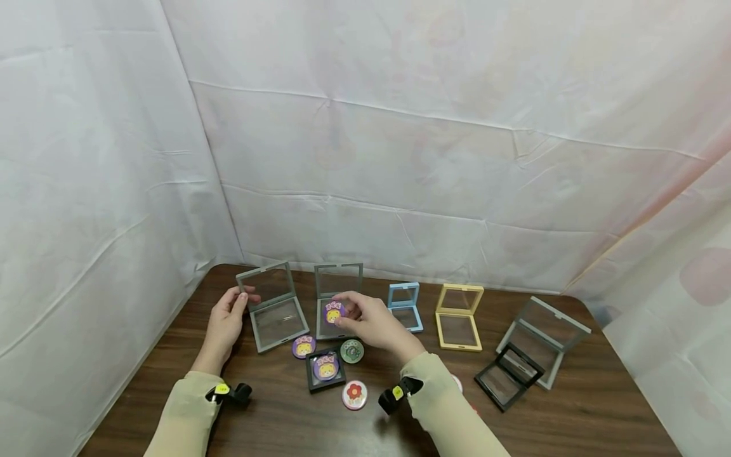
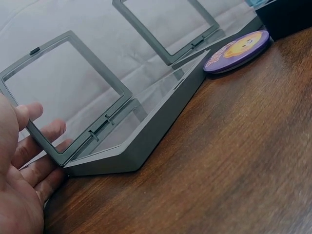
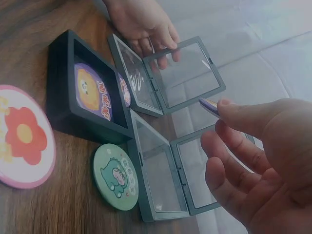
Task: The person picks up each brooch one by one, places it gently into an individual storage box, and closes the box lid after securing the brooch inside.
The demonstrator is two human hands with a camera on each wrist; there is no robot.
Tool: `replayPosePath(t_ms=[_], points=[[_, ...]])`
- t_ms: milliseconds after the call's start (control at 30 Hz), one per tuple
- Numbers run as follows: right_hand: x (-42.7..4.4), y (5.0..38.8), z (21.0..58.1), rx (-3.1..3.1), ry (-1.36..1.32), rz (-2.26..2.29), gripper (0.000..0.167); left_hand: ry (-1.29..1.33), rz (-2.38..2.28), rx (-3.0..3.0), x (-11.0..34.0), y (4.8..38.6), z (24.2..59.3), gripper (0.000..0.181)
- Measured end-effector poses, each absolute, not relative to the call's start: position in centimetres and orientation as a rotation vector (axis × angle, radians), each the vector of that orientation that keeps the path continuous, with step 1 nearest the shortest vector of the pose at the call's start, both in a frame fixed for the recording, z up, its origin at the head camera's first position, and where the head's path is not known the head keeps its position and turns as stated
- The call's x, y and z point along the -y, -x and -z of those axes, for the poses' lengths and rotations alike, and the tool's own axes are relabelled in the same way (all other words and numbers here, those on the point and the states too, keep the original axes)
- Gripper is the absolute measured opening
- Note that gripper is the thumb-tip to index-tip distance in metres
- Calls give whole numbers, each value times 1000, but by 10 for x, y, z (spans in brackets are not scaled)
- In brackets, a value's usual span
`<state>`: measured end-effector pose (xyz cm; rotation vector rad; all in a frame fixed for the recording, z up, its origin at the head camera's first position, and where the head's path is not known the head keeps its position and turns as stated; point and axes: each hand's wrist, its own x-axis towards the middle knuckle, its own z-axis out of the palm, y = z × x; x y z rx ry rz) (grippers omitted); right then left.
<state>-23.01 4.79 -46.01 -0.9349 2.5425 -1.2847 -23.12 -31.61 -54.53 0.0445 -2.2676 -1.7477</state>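
My left hand [image 1: 225, 320] holds the left edge of the raised lid of a grey display case [image 1: 278, 325], thumb on one side and fingers on the other. The case stands open on the table, its clear film showing in the left wrist view. Between thumb and fingertips my right hand [image 1: 374, 322] pinches a round purple badge [image 1: 334, 311] with a yellow cartoon face. That badge is above a second open grey case [image 1: 338, 274]; the right wrist view shows it edge-on. Another purple badge [image 1: 304, 346] lies by the first case's front corner.
Nearer me are a black case [image 1: 311, 381] with a purple badge, a green badge [image 1: 351, 351] and a red-flower badge [image 1: 355, 395]. Rightward stand open blue [image 1: 405, 285], yellow [image 1: 459, 347], black [image 1: 502, 404] and grey [image 1: 562, 317] cases. White cloth [image 1: 365, 158] hangs behind the table.
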Motion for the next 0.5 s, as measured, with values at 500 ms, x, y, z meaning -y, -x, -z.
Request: replayPosePath(t_ms=[500], points=[[-26, 234, 490, -2537, 804, 1434, 42, -33, 1769, 2284, 311, 235, 550, 43]])
